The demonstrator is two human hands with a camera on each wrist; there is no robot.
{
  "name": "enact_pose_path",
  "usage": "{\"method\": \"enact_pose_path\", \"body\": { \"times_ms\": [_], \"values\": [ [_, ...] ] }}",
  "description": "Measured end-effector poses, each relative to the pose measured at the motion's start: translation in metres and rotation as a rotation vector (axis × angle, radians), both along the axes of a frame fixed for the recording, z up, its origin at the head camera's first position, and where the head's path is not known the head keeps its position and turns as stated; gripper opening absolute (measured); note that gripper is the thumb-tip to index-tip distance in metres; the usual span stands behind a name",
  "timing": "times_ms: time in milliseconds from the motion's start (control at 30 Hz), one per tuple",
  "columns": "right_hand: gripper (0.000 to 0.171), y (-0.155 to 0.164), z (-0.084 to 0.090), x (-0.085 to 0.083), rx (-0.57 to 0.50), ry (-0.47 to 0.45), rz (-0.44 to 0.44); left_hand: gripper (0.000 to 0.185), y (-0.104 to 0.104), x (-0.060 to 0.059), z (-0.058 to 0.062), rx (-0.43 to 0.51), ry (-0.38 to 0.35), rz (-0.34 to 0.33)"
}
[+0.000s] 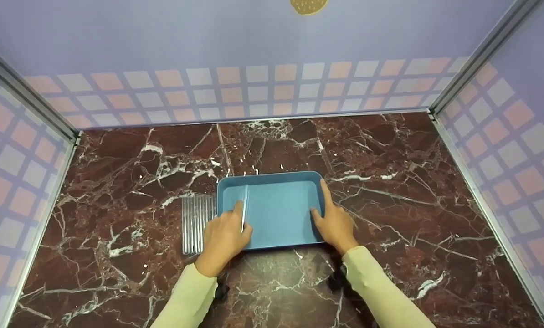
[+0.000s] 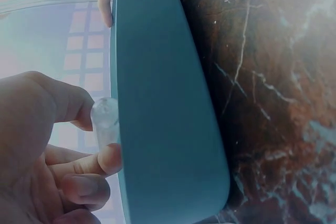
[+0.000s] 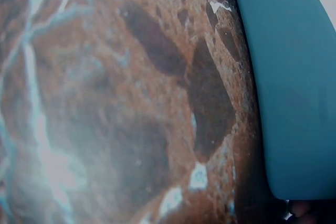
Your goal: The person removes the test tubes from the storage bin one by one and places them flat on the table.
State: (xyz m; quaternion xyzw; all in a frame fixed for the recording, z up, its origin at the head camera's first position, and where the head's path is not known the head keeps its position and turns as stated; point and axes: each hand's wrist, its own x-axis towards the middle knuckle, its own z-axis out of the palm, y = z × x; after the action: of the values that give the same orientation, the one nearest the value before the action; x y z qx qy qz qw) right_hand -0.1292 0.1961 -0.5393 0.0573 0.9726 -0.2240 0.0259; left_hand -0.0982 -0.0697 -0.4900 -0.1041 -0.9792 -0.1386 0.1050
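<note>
A shallow blue tray (image 1: pixel 276 175) sits in the middle of the dark red marble table (image 1: pixel 390 218). My left hand (image 1: pixel 224 234) is at the tray's near left corner and pinches a clear glass tube (image 1: pixel 245 205) that lies lengthwise inside the tray. In the left wrist view the tube's round end (image 2: pixel 105 116) shows between thumb and fingers, beside the tray's outer wall (image 2: pixel 163 108). My right hand (image 1: pixel 333 221) rests on the tray's right rim, fingers extended along it and thumb inside. The right wrist view shows only the tray's wall (image 3: pixel 294 87) and marble.
Several more clear tubes (image 1: pixel 197 223) lie side by side on the table just left of the tray. Checked wall panels (image 1: pixel 263 91) close the table at the back and both sides, with metal posts in the corners.
</note>
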Motion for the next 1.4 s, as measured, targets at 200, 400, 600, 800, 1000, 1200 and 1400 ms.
{"method": "enact_pose_path", "body": {
  "times_ms": [200,400,600,800,1000,1200,1400],
  "values": [
    [0.08,0.0,0.001,0.0,-0.002,-0.004,-0.004,0.048,-0.003,0.001,0.003,0.003,-0.027,0.016],
    [0.08,-0.001,0.001,0.0,-0.004,-0.006,-0.008,0.049,-0.007,0.002,0.006,0.001,-0.059,0.027],
    [0.08,-0.001,0.001,-0.001,-0.01,-0.015,-0.001,0.05,-0.012,0.005,0.007,0.005,-0.03,0.046],
    [0.082,0.001,0.001,0.0,0.002,-0.021,-0.002,0.05,-0.02,0.008,0.01,0.019,0.034,0.031],
    [0.08,0.003,0.002,0.0,0.0,-0.006,0.0,0.052,-0.031,0.01,0.012,0.038,0.032,0.042],
    [0.08,0.004,0.002,0.001,-0.002,-0.037,-0.005,0.051,-0.044,0.014,0.011,0.047,0.011,0.085],
    [0.081,0.0,0.001,-0.001,-0.012,-0.039,0.005,0.052,-0.056,0.017,0.013,0.054,0.009,0.116]
  ]
}}
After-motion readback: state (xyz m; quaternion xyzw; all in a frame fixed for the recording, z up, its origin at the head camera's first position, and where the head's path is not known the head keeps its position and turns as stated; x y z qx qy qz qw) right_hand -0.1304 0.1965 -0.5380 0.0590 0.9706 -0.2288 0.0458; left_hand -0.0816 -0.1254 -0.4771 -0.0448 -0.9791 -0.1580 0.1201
